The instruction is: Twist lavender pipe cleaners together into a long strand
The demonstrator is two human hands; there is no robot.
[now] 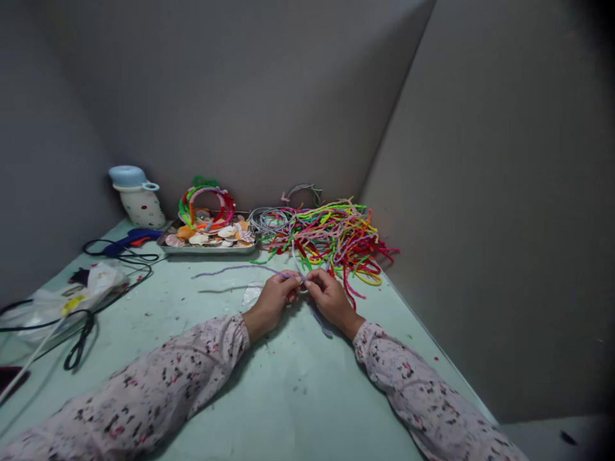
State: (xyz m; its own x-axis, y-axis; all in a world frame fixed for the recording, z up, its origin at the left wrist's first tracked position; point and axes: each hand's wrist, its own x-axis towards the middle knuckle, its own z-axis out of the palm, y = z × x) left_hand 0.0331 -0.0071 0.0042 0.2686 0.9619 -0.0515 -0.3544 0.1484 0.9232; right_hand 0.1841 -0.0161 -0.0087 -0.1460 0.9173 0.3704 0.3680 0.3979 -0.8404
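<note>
Over the middle of the table, my left hand [273, 299] and my right hand [332, 298] are close together, fingertips nearly touching. Both pinch a purple pipe cleaner [228, 269]. One long end of it reaches out to the left, above the tabletop. A purple length [323, 325] also hangs below the fingers, beside my right wrist. Between the hands, a pale thin strand [295, 256] rises toward the pile of pipe cleaners; its join with the purple one is hidden by my fingers.
Behind my hands lies a tangled pile of coloured pipe cleaners [336, 234], beside grey wire coils [271, 221]. A metal tray [209, 250] holds seashells and wrapped rings [230, 208]. Leftward are a bottle [141, 203], a blue glue gun [127, 242], black cables [77, 349] and a plastic bag [103, 282].
</note>
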